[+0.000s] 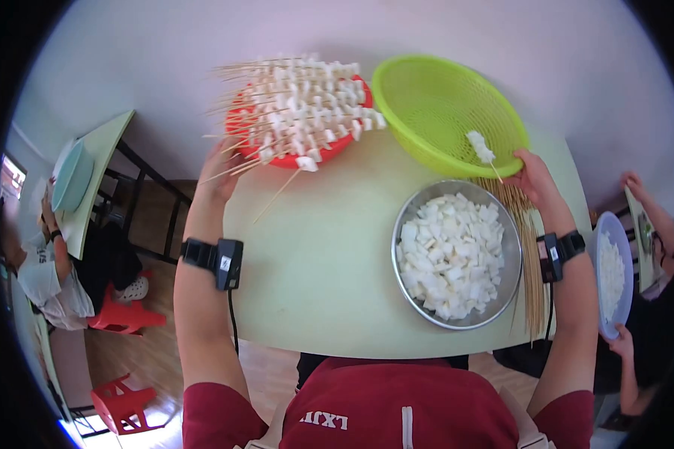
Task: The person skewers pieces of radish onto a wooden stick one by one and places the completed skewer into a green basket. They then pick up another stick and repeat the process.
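My left hand (222,166) is at the lower left edge of a red basket (327,152), its fingers curled by the stick ends. White pieces on skewers (299,105) lie heaped over that basket. One more skewer (278,194) sticks out toward the table's middle. My right hand (529,176) grips the right rim of a green basket (419,138). Inside it, one skewer with white pieces (480,147) leans at the right side. Below stands a metal bowl (403,280) full of white pieces (451,254). Bare sticks (532,277) lie beside the bowl, partly under my right hand.
The pale table (314,299) has a curved front edge. At the left, a seated person (52,277) is near a light green basin (73,176) and red stools (123,404). At the right, another person's hand (621,343) holds a lavender basin (603,277).
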The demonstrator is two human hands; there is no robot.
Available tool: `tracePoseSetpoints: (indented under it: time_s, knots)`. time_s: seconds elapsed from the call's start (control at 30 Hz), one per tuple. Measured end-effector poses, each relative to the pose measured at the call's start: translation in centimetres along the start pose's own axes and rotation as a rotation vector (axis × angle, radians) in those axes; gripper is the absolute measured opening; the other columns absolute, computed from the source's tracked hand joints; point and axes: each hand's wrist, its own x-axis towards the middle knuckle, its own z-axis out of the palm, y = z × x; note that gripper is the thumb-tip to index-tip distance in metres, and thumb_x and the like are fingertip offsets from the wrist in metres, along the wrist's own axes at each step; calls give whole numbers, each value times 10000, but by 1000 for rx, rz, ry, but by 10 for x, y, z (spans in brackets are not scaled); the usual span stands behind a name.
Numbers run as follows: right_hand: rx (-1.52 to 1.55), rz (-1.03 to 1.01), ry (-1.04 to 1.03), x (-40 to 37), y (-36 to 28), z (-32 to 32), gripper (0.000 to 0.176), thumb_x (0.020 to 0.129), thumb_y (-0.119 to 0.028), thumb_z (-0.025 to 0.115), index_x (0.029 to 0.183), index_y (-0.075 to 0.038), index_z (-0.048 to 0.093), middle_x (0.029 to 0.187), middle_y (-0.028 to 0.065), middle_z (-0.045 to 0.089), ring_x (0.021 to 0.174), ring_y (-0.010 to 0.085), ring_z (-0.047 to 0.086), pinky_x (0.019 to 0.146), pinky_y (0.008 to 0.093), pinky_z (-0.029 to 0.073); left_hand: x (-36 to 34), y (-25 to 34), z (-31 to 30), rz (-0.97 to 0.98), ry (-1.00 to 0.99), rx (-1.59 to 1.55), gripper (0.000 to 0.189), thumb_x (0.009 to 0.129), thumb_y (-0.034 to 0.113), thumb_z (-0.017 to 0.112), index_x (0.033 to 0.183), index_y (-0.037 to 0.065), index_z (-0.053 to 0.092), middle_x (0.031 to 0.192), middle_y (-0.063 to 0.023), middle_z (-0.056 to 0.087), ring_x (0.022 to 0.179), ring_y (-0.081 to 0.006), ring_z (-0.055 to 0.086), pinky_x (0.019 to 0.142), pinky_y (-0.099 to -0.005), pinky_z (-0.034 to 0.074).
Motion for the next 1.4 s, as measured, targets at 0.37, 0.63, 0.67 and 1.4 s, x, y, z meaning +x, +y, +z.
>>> tracePoseSetpoints:
  time_s: [0.37,0.63,0.67,1.4]
  knots:
    - [-8,22,-163,20,6,13,388,939,-239,337,1181,34,469,1064,144,618,898,246,636,770,367,542,-34,-5,-4,156,153,-153,255,901,170,525,1094,5,541,1016,-125,611,904,-237,624,784,-409,555]
    - [-56,189,-138,11,1,17,455,943,-355,372,1173,24,475,1067,154,591,922,276,614,805,339,514,-11,-10,-10,188,107,-167,276,923,191,485,1098,-17,531,1069,-153,594,943,-277,610,830,-412,534]
    - [-47,199,-110,11,1,18,463,942,-361,383,1184,24,470,1063,156,592,920,273,616,791,336,517,-11,-11,-11,180,111,-169,276,923,191,485,1098,-17,531,1069,-153,594,943,-277,610,830,-412,534]
    - [-800,-823,166,-24,-5,53,375,771,-127,630,1111,-46,492,1020,196,554,871,308,596,777,354,475,-119,-12,85,271,-73,32,551,847,138,640,1258,-35,317,981,-155,566,849,-219,620,767,-313,528]
